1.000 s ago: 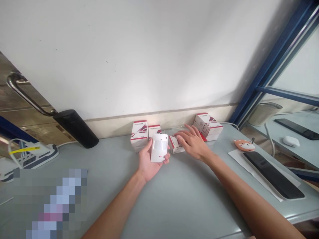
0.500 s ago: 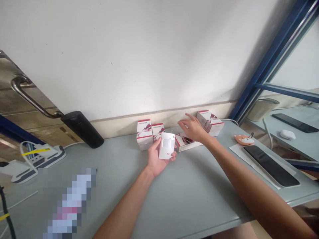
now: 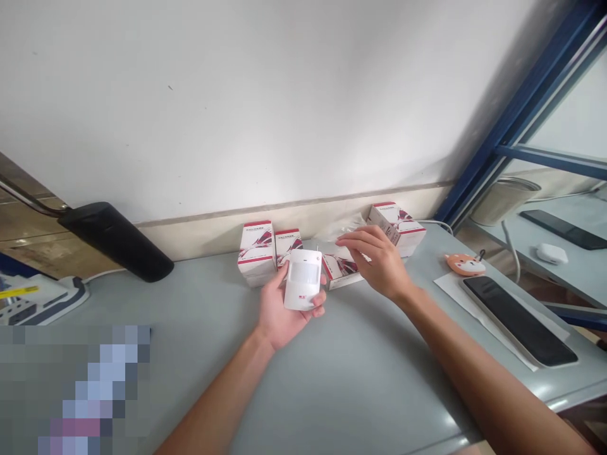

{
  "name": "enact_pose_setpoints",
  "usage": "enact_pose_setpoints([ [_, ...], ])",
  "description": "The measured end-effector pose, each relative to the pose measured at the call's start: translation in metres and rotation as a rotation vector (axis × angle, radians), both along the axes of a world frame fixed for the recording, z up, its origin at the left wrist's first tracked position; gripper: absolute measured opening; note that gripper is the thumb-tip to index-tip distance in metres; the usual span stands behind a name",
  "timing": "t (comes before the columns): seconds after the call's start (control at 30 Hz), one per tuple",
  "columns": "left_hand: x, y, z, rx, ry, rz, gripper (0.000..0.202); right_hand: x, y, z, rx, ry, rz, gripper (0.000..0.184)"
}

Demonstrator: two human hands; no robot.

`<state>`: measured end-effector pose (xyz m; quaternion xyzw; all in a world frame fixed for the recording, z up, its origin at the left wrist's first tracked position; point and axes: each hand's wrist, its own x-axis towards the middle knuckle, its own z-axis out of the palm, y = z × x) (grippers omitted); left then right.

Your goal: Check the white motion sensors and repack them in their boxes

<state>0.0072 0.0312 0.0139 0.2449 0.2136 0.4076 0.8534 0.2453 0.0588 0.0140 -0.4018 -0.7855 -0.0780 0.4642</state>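
Head view: now raising clear plastic film [image 3: 348,226] higher against the beige skirting [image 3: 211,235] than half a second ago, apparently pinched in the closed grip of the right hand [image 3: 379,262], so leaving neither hand spare. Cradling white sensor [image 3: 302,280] in left hand [image 3: 282,316], fingers wrapped round its sides, above worktop [image 3: 341,366], in front of cartons [image 3: 257,249]. Room for moving mainly between forearms [image 3: 227,385], toward near edge; tighter among cartons and beside phone [image 3: 519,321].
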Motion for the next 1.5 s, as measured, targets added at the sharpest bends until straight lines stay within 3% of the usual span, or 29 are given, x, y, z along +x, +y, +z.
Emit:
enact_pose_setpoints([
  [0.4, 0.008, -0.006, 0.001, 0.016, 0.216, -0.002, 0.047, -0.011, -0.012, 0.009, -0.020, 0.066, 0.020, 0.037],
  [0.67, 0.006, -0.003, 0.000, 0.013, 0.139, 0.055, 0.041, -0.020, -0.013, 0.000, -0.027, 0.029, 0.077, 0.036],
  [0.93, 0.008, -0.003, -0.003, 0.081, 0.188, 0.065, 0.038, -0.028, -0.019, -0.002, -0.050, 0.054, 0.111, 0.034],
  [1.1, 0.009, -0.002, -0.009, 0.129, 0.227, 0.079, 0.040, -0.033, -0.023, -0.004, -0.024, 0.046, 0.159, 0.035],
  [1.3, 0.008, -0.001, -0.017, 0.130, 0.133, 0.180, 0.054, -0.042, -0.030, -0.002, 0.004, -0.047, 0.211, 0.031],
  [1.5, 0.004, 0.000, -0.027, 0.072, 0.171, 0.146, 0.046, -0.049, -0.041, 0.006, -0.014, -0.176, 0.314, 0.032],
])
